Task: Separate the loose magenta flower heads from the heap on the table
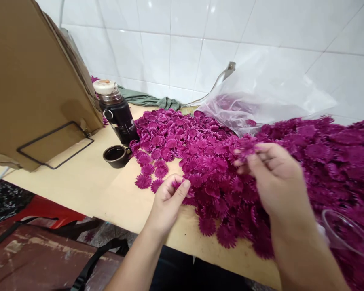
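My left hand (172, 200) is closed in a pinch near the table's front edge, with a bit of a purple artificial flower showing between thumb and fingers. To the right and higher up, my right hand (273, 173) grips another purple artificial flower (247, 149) between thumb and fingertips. Below and behind both hands spreads a big heap of the same purple flower heads (215, 173), flat and with toothed petals. A few single flower heads (144, 180) lie loose at the heap's left edge.
A black thermos (118, 117) with a white lid stands left of the heap, behind a dark cup (115, 155). Farther left are a large cardboard box (39, 81) and a thin black wire frame (56, 145). A clear plastic bag (267, 93) lies against the tiled wall. A clear round rim (348, 232) shows lower right.
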The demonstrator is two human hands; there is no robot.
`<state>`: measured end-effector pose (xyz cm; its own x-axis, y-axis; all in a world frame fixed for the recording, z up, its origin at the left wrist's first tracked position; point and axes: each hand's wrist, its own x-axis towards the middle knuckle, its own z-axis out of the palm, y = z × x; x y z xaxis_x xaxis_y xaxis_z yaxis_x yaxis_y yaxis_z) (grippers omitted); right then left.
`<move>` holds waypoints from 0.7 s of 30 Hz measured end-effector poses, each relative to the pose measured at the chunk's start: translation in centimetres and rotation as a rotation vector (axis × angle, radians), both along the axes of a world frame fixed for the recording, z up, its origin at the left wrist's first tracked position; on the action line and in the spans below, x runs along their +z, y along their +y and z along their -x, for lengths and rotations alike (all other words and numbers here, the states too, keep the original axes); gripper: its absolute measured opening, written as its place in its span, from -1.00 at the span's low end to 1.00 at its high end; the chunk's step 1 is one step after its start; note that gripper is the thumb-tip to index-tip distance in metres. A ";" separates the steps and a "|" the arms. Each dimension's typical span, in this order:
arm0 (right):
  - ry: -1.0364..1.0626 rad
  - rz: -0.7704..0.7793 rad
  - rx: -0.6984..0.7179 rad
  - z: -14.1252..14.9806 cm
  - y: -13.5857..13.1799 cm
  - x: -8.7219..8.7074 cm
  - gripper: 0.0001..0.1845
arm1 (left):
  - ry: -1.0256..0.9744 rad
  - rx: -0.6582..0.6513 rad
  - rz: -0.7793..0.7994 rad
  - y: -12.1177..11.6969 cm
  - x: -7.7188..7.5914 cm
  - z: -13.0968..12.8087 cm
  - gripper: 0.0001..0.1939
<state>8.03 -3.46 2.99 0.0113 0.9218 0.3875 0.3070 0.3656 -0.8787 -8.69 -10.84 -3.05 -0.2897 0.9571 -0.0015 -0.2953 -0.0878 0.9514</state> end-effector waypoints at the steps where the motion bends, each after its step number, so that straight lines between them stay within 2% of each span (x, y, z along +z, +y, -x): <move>1: 0.003 0.060 0.103 0.4 -0.4 -0.1 -0.96 | -0.007 -0.014 -0.009 0.1 0.1 0.0 -0.68; 3: 0.067 0.180 0.251 1.1 -1.1 -0.6 -0.88 | -0.015 -0.041 -0.024 0.3 0.3 -0.1 -0.74; 5: 0.150 0.262 0.324 1.6 -1.4 -1.2 -0.82 | -0.007 -0.065 -0.025 0.5 0.5 -0.1 -0.80; 8: 0.210 0.301 0.332 1.5 -1.3 -1.8 -0.77 | 0.037 -0.046 -0.052 0.5 0.5 0.2 -0.89; 12: 0.297 0.395 0.387 1.2 -1.4 -1.8 -0.72 | 0.065 -0.013 -0.064 0.7 0.5 0.5 -0.96; 17: 0.367 0.495 0.458 1.4 -1.6 -1.5 -0.72 | 0.163 -0.045 -0.017 1.0 0.8 0.0 -0.93; 21: 0.413 0.496 0.430 1.7 -1.5 -1.8 -0.69 | 0.354 0.050 -0.107 1.4 0.9 -0.2 -0.81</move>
